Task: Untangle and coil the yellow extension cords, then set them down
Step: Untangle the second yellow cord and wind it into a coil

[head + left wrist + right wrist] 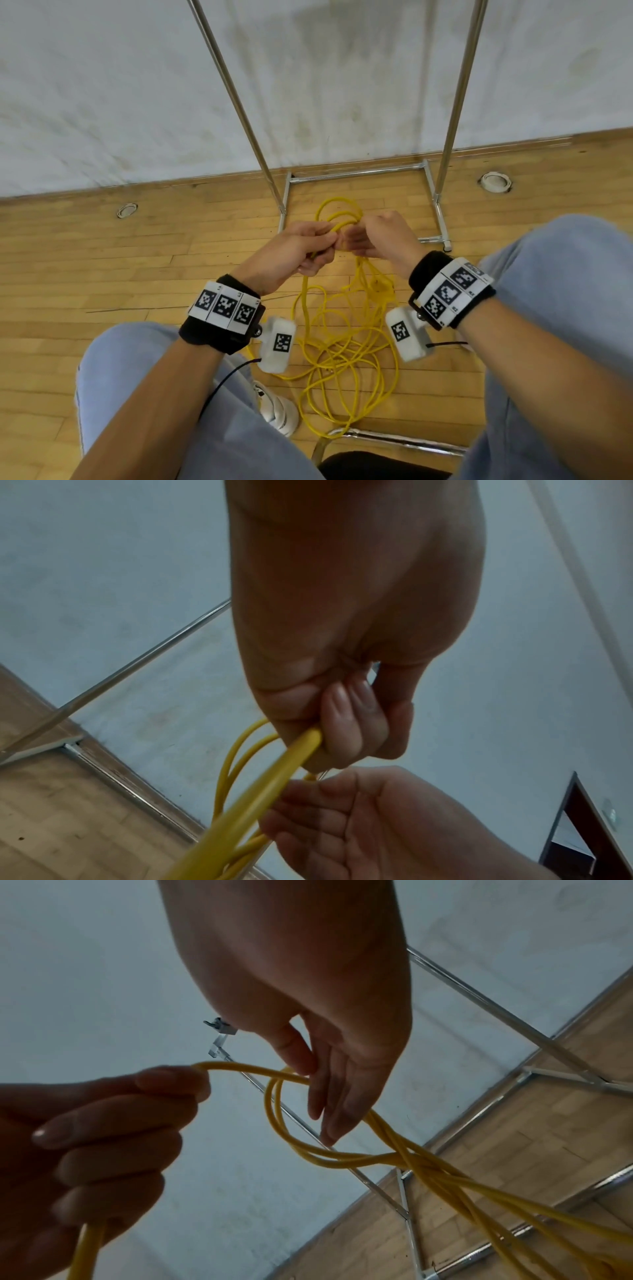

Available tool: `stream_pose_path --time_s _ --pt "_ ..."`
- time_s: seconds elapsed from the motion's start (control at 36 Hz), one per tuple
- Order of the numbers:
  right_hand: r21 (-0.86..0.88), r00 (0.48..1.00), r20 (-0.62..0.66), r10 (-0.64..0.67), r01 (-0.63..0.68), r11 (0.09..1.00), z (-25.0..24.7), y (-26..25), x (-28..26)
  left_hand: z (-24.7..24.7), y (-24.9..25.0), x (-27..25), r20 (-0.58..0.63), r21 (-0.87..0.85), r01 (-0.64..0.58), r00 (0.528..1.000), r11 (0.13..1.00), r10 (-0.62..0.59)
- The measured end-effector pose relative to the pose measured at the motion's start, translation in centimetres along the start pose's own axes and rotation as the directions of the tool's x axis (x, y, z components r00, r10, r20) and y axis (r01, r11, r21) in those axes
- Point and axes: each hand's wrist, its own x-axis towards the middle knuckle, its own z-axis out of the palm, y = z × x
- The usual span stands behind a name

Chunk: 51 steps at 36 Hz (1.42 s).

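The left hand (301,246) grips the yellow extension cords (337,329) in curled fingers; the right hand (383,238) touches a loop, fingers straight; tangled slack lies on the floor (137,274).

1. The yellow extension cords (337,346) have a smooth, rubbery-looking jacket with a faint sheen.
2. The floor (102,274) is wood strip boards, honey-toned, lightly glossy, with dark scuffs and a thin scratch.
3. The wall (102,85) is matt, pale and painted, stained with grubby streaks.
4. The rack (356,173) is polished metal tubing, bright and reflective.
5. The wristbands (219,329) are black, soft cloth; the marker tags on them look like matt printed paper or card.
6. The camera housings (277,342) are white, smooth plastic.
7. The trousers (565,291) are pale blue denim-like cloth.
8. The shoe (279,413) looks white and smooth.
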Motion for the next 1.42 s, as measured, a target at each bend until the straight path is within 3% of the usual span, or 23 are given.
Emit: stream_pose_path --time_s 0.17,0.31,0.42,0.53,0.64,0.72,0.83,0.94,1.03,1.11,1.17,1.22,1.31,1.42 --pt "0.079 0.987 -0.001 0.162 -0.161 0.984 0.3 0.9 0.4 0.2 0.2 -1.0 0.09 -0.046 -0.049 0.995 0.998 0.053" --pt "0.331 0.971 0.093 0.218 -0.237 0.913 -0.2 1.0 0.3 0.1 0.5 -1.9 0.229 -0.099 -0.083 0.968 0.992 0.104" --pt "0.349 0.981 0.028 0.191 -0.188 0.918 0.1 1.0 0.5 -0.6 0.5 -2.1 0.24 -0.022 -0.054 0.969 0.998 0.058" --pt "0.122 0.991 0.087 0.102 -0.112 0.986 0.0 0.5 0.4 -0.9 0.4 -1.9 0.164 -0.036 -0.008 0.986 0.999 0.013" --pt "0.022 0.996 0.011 -0.085 0.085 0.996 -0.1 0.1 0.8 -1.1 -0.3 -0.8 0.044 -0.096 0.148 0.988 0.984 -0.145" --pt "0.139 0.978 0.077 -0.195 0.183 0.973 0.6 -0.3 0.1 -1.1 -1.1 0.1 -0.066 -0.263 0.269 0.953 0.927 -0.295" --pt "0.181 0.913 0.21 -0.351 0.316 0.931 1.2 -0.8 -1.1 -1.2 -1.8 1.4 -0.174 -0.488 0.201 0.931 0.849 -0.32" --pt "0.227 0.782 0.468 -0.413 0.345 0.911 1.6 -1.6 -3.2 -2.1 -1.9 1.9 -0.044 -0.686 0.101 0.983 0.72 -0.181" --pt "0.185 0.683 0.64 -0.352 0.307 0.933 1.6 -1.7 -4.4 -3.3 -1.5 2.2 -0.019 -0.761 0.105 0.983 0.64 -0.184" --pt "0.021 0.633 0.744 -0.213 0.296 0.955 1.2 -1.4 -4.5 -4.7 -1.5 2.9 -0.18 -0.866 -0.042 0.956 0.498 -0.233" --pt "-0.081 0.649 0.753 -0.109 0.256 0.963 0.9 -1.0 -4.1 -4.9 -1.1 3.0 -0.315 -0.83 -0.17 0.929 0.532 -0.195" --pt "-0.086 0.719 0.692 -0.067 0.175 0.981 0.8 -0.7 -3.5 -4.9 -0.8 3.0 -0.37 -0.745 -0.227 0.923 0.627 -0.104" --pt "0.129 0.833 0.547 -0.087 0.019 0.991 0.9 -0.7 -2.5 -3.9 -0.2 2.2 -0.289 -0.595 -0.217 0.956 0.774 0.045" --pt "0.445 0.892 0.449 -0.05 -0.175 0.878 0.6 -1.2 -1.5 -1.4 0.1 0.9 -0.081 -0.341 -0.184 0.983 0.922 0.166"
